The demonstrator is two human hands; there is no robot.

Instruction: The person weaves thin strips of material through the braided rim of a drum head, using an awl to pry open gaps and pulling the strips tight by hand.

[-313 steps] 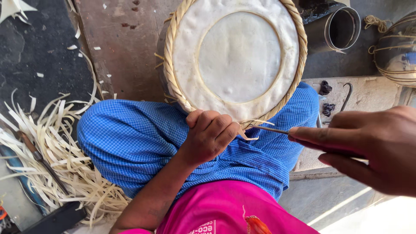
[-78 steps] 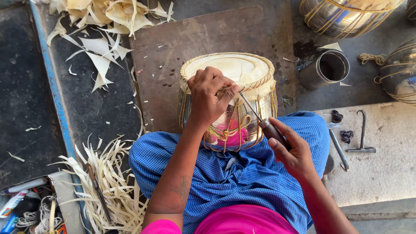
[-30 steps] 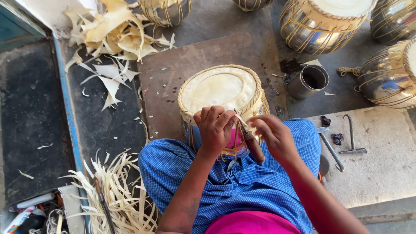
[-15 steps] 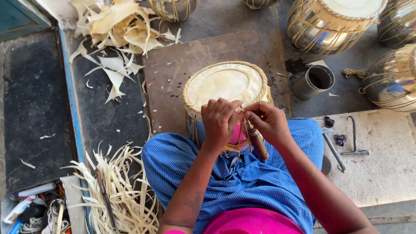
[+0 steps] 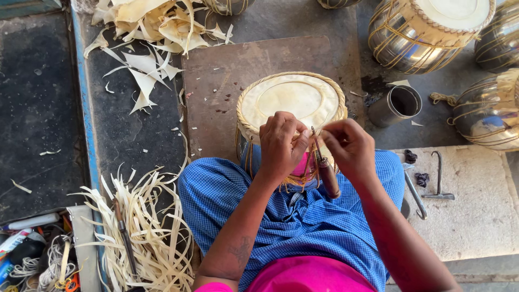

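Both hands work at the near rim of the drum (image 5: 292, 100) — left hand (image 5: 281, 143) gripping its lacing, right hand (image 5: 348, 148) clamped on a wooden-handled awl (image 5: 324, 167).

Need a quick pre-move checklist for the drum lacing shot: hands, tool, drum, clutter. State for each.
1. Left hand set on the near rim of the drum: ok, fingers curled over the edge.
2. Right hand holding the wooden-handled tool: ok, tip points up between the two hands.
3. Drum steady: ok, upright, held against the lap in blue checked cloth.
4. Strip under the fingertips: cannot tell, hidden by both hands.
5. Metal cup apart from the drum: ok, stands to its right, not touching.
6. Spare strips at hand: ok, piled on the floor by the left knee.
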